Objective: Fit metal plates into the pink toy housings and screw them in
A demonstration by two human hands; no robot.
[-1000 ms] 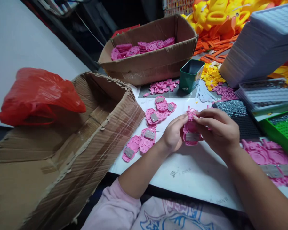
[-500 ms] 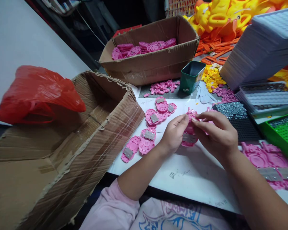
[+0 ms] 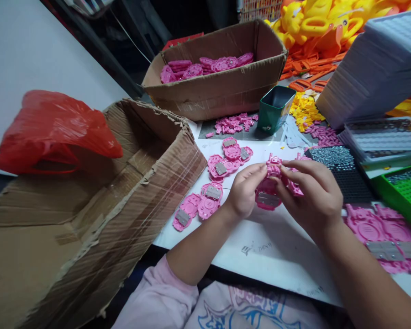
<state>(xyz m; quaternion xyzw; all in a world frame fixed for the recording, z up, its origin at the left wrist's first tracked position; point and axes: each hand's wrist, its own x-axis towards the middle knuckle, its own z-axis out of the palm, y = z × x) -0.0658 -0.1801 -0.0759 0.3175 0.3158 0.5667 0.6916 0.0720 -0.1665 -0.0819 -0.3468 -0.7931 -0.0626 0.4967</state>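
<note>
Between my two hands is a pink plastic casing with a grey metal plate across its lower part. My left hand pinches its upper left edge with thumb and fingers. At the upper right, the thumb and fingers of my right hand close on the same casing; whether a small part sits between them is hidden. Another pink casing lies partly behind my right fingers. To the left, several pink casings with metal plates rest on the white paper. More pink casings lie beside my right forearm.
An open cardboard box stands at left, with a red plastic bag on its edge. Behind, another cardboard box holds pink casings. A green cup, small pink parts, a black tray of screws and a green tray surround the workspace.
My right fingers have shifted and now grip the casing's upper right side more closely. The casing's top is more visible, and its plate has tilted slightly.
</note>
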